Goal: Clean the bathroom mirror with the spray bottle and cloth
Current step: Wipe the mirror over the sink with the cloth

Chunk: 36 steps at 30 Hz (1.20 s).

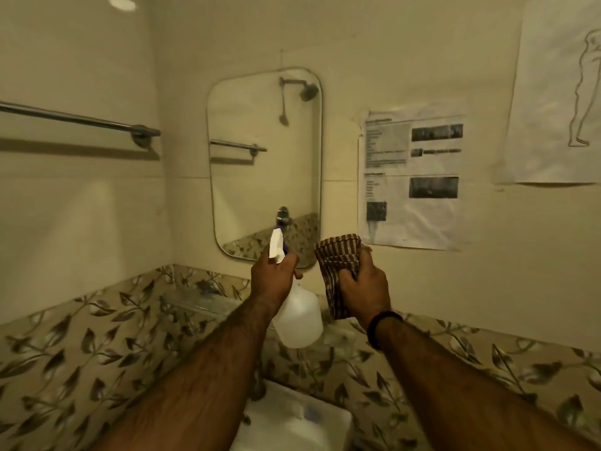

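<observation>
The mirror hangs on the wall in the middle of the frame, a little above both hands. It is tall with round corners. In it you can see a shower head and a towel bar.

The left hand is wrapped around the neck of the spray bottle. The white spray top pokes up above the hand and sits in front of the bottom edge of the mirror. The bottle looks clear and white — I cannot tell how much is inside.

The right hand is just beside it, closed on the cloth. The cloth is brown with stripes and is folded up. It is near the mirror's lower right corner but not touching the glass.

No wet drops or wipe marks show on the mirror. So I think the job is only at the start — spraying and wiping are both left to do.
</observation>
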{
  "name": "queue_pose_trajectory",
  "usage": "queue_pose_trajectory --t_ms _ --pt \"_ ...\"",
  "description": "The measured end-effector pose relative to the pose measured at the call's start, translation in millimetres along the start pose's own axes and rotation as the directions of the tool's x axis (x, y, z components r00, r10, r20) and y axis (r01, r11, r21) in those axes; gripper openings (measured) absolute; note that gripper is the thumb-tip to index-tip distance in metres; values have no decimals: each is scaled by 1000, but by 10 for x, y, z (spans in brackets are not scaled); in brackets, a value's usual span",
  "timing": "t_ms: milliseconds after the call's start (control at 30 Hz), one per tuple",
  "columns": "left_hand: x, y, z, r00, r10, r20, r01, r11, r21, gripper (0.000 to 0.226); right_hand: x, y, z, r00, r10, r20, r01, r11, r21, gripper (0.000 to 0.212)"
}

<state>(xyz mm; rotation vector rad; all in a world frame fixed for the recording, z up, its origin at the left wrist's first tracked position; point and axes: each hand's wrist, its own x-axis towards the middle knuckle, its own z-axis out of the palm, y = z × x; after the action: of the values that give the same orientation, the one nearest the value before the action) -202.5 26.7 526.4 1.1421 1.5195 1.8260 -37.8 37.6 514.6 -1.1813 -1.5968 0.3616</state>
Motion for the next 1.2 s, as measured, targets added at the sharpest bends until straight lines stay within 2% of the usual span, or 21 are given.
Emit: queue_pose_trajectory --t_ms 100,167,367,567,800,933,1200 --pt "100 118 -230 998 52 -30 -52 999 -4 44 89 -196 148 998 -50 31 48 998 43 50" --pt "164 200 -378 991 118 -57 -116 993 36 48 153 -342 234 996 -85 37 82 993 82 48" --pt "346 384 -772 982 129 -136 -116 988 100 47 383 -745 464 983 -176 58 162 969 185 48" --pt "517 449 -1060 981 103 -164 -88 991 99 31 589 -928 680 973 -223 56 209 960 188 44" --pt "1011 723 -1294 983 184 2 -183 983 -5 14 947 -935 891 977 -209 42 198 964 179 47" --pt "1366 1002 -1343 969 226 102 -226 974 -15 28 1233 -1011 1021 979 -204 11 200 969 144 37" --pt "1923 1350 -1232 951 262 167 -254 965 -66 27 1797 -1285 1159 971 -235 -32 237 958 164 37"
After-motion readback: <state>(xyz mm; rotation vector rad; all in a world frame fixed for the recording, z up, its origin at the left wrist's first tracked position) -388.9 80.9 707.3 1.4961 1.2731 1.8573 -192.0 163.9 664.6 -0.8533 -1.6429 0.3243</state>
